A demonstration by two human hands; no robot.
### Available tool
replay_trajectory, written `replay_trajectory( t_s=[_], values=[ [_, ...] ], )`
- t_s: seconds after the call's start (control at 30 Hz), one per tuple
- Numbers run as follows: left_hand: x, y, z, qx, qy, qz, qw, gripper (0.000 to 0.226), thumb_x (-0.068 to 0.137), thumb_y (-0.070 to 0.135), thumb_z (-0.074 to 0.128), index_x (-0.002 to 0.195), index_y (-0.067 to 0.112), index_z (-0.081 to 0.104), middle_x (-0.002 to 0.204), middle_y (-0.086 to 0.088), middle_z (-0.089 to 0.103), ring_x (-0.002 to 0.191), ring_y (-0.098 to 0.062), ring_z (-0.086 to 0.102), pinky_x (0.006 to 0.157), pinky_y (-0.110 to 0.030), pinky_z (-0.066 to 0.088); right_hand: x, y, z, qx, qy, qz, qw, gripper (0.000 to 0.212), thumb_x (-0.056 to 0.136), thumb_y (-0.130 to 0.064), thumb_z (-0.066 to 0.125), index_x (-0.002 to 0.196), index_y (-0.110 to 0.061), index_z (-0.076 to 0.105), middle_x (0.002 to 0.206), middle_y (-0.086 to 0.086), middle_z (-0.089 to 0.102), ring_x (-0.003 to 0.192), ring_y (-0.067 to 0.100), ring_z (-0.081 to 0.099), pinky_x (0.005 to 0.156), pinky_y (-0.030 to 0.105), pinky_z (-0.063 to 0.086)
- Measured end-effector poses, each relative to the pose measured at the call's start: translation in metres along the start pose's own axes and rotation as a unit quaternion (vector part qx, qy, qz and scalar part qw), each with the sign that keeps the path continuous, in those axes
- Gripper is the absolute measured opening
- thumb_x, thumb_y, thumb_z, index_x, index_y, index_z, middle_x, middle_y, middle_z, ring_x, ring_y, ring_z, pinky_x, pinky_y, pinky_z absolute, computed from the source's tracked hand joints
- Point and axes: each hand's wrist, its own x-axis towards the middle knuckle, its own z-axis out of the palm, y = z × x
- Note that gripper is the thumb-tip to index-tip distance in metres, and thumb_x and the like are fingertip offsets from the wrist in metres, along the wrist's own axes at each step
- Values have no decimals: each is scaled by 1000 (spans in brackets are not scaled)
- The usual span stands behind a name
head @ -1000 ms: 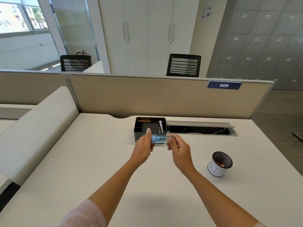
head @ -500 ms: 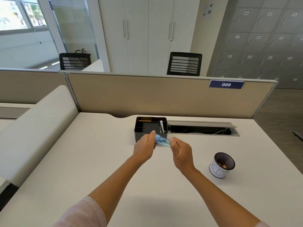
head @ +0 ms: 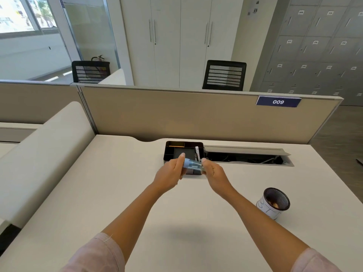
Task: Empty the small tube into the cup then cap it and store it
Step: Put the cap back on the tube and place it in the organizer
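A small clear tube (head: 194, 165) with a blue cap end lies nearly level between both hands, above the desk and just in front of the black organizer tray (head: 172, 152). My left hand (head: 170, 172) pinches the blue cap end. My right hand (head: 213, 171) grips the clear end, which tilts slightly down. The cup (head: 273, 204), white outside with a dark inside and something brown at the bottom, stands on the desk well to the right of my hands.
A white pen-like item (head: 197, 153) stands in the tray's right slot. An open cable trough (head: 247, 157) runs right of the tray. A beige partition (head: 196, 114) closes off the back of the desk, and a raised padded divider (head: 39, 154) borders the left.
The tube went from level to slightly tilted, clear end down. Both hands kept hold of it and stayed close in front of the tray. The cup has not moved.
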Motion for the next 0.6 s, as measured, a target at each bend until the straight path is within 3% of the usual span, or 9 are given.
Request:
replay_trajectory(
  t_s=[0.13,0.27,0.37,0.43,0.5,0.6],
  values=[
    [14,-24,-14,38,29,15,999,52,99,57,22,87,25,61,80,7,67,77,-8,63,76,-39,55,40,-4,-4,3,34,59,998,48,99,-46,36,91,-6,61,76,1,55,68,14,48,63,31,38],
    [23,-46,-11,156,0,52,986,40,101,49,30,122,28,57,120,5,64,106,-12,59,94,-38,52,79,16,-2,-56,39,92,993,42,97,-42,46,100,-4,62,86,5,59,75,18,51,63,29,39],
    [29,-63,-5,211,-15,70,975,46,100,48,36,140,27,46,144,4,51,130,-16,48,108,-36,41,103,42,6,-94,55,104,989,26,93,-33,56,103,-12,67,90,5,62,85,22,56,66,31,42],
    [34,-77,-1,243,-32,66,967,51,100,50,34,147,31,36,156,5,37,145,-17,30,118,-39,27,116,58,16,-142,80,126,979,20,91,-34,60,103,-20,69,93,4,63,90,25,57,70,34,48],
    [36,-87,3,265,-46,65,961,56,100,52,30,152,33,24,162,7,22,151,-16,12,122,-42,13,122,69,27,-170,95,150,969,21,90,-35,61,105,-23,70,96,5,65,90,24,59,75,39,50],
    [42,-98,5,278,-47,66,957,60,100,53,28,154,33,13,164,9,11,152,-15,2,122,-42,3,134,78,44,-192,107,158,963,23,90,-36,62,109,-23,69,99,5,67,94,25,60,81,39,43]
  ],
)
